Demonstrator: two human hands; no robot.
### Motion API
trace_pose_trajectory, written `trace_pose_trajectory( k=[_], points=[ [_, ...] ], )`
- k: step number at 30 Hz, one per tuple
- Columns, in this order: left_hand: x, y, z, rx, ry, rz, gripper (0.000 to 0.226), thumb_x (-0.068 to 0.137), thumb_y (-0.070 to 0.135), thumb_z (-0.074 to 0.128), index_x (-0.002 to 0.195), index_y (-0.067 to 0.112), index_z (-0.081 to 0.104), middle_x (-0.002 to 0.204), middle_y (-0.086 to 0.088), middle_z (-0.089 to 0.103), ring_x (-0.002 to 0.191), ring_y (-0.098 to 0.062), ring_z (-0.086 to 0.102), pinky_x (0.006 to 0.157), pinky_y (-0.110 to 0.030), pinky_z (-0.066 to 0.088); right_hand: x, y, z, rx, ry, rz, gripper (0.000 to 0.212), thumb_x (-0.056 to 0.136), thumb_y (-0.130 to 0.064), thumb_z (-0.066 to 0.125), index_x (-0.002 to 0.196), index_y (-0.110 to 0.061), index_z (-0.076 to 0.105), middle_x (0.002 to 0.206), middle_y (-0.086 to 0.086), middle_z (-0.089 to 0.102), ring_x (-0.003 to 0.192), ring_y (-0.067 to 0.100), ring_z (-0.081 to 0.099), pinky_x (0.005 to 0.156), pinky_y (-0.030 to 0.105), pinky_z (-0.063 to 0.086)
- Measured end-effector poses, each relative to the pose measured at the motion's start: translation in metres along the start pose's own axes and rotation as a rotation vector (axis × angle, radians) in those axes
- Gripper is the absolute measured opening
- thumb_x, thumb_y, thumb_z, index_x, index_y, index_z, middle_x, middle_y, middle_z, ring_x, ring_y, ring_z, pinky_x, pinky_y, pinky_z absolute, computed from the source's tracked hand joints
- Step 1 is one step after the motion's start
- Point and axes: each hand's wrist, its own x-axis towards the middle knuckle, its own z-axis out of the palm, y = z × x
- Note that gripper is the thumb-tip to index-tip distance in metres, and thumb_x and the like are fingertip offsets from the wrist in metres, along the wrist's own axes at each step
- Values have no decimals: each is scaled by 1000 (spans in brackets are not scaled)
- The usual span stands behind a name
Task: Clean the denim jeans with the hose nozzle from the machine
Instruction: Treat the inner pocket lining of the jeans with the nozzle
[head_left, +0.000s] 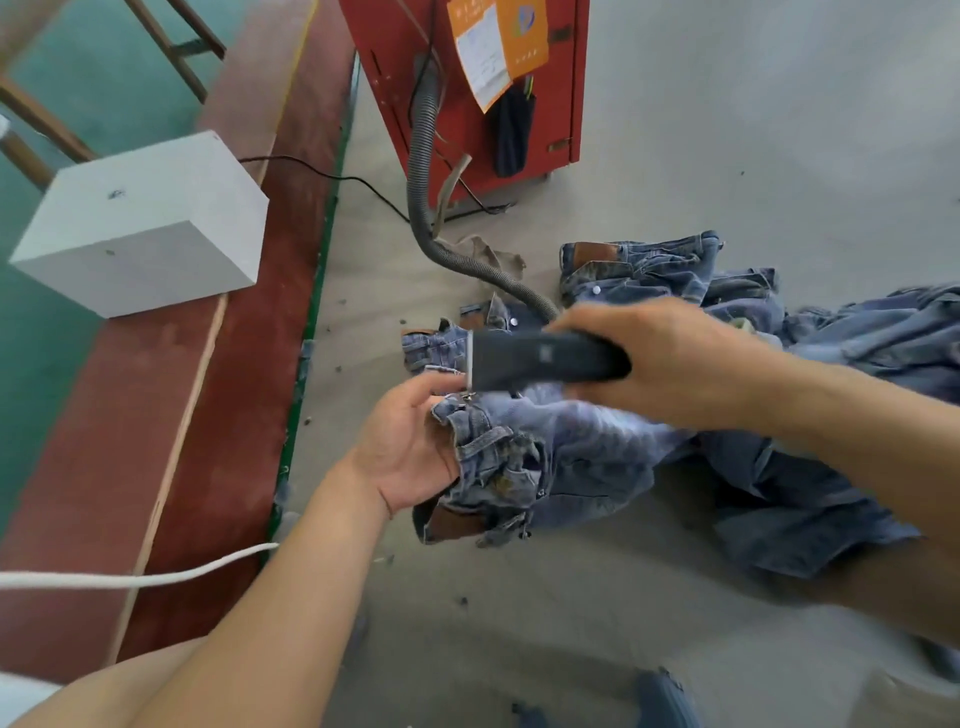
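Cleaning looks mid-way: more denim lying heaped behind, apparently still to do. Left hand (410, 447) is gripping the bunched waistband of the denim jeans (545, 457) on the table (519, 623). Just above it, right hand (670, 353) is clutching the black hose nozzle (540, 361), tip touching the fabric. Beyond, grey hose (426, 171) is running to the red machine (566, 78).

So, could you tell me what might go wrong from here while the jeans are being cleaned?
The left hand holds the bunched jeans right beside the nozzle tip, so fingers could get nipped or loose fabric drawn in. The hose runs bent from the red machine to the right hand; a pull might kink it or drag the other jeans nearby.
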Motion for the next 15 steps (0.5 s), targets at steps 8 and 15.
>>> trace_pose_trajectory(
  k=[8,15],
  points=[
    [-4,-6,-10,-46,-72,21,46,97,42,53,124,8,69,117,-17,70,107,-37,66,90,-58,54,-14,31,-27,-123,-37,57,36,82,-48,70,116,-51,57,78,-32,62,85,-17,56,62,8,38],
    [19,-14,-11,54,408,91,26,101,13,57,117,-1,71,120,-22,71,108,-32,70,90,-43,61,-21,38,-25,-165,-31,42,41,83,-51,68,120,-57,52,79,-27,62,76,-10,57,63,15,39]
  ],
)
